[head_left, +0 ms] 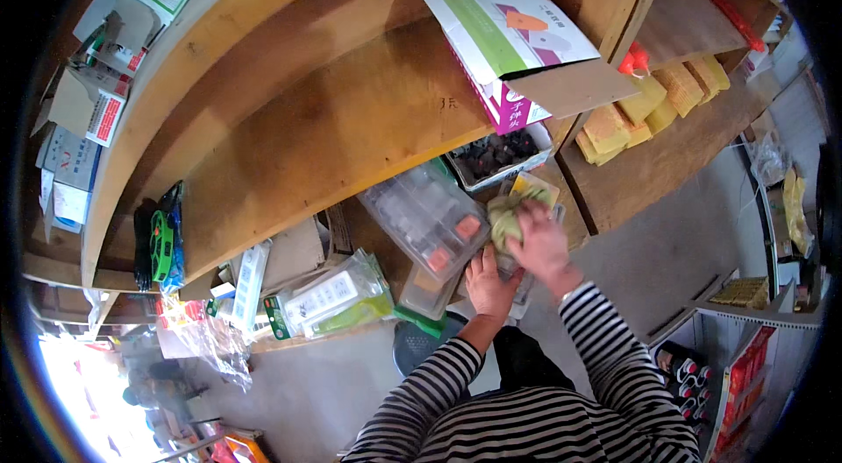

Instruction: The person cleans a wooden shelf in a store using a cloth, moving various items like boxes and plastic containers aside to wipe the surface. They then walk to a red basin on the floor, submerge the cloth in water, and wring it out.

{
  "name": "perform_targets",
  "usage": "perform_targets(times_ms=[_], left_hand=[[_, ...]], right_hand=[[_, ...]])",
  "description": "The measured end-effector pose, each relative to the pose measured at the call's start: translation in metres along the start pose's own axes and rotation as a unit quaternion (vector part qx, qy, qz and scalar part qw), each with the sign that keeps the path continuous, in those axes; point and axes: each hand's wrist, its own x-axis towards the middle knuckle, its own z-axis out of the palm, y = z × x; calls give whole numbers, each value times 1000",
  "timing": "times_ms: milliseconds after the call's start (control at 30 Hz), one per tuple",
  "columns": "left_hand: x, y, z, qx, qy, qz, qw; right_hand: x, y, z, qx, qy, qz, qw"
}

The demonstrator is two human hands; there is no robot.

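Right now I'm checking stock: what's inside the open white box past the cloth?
Small dark lumps show in the white box, past the yellowish-green cloth in the right hand; anything below their top layer is covered.

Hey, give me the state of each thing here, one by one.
White-and-purple carton: end flap open
White-walled box: open-topped, holding dark pieces
Clear divided case: lid looks shut
Yellow-green cloth: bunched under the right hand
White power strip: inside clear packaging

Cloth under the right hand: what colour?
The cloth is pale yellowish green, clearest in the head view.
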Motion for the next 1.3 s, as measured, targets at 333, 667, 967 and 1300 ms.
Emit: perform_targets(times_ms=[333,667,967,1300], left_hand=[[6,0,-5,8,-23,26,999],[8,-4,-7,19,-47,6,999],[12,-9,-6,15,-67,23,997],[24,-22,-9,44,-140,127,981]], right_hand=[[56,26,3,-74,-97,55,991],[23,11,14,-128,18,-6,992],[26,45,38,146,182,318,919],[-88,-5,59,356,116,298,878]])
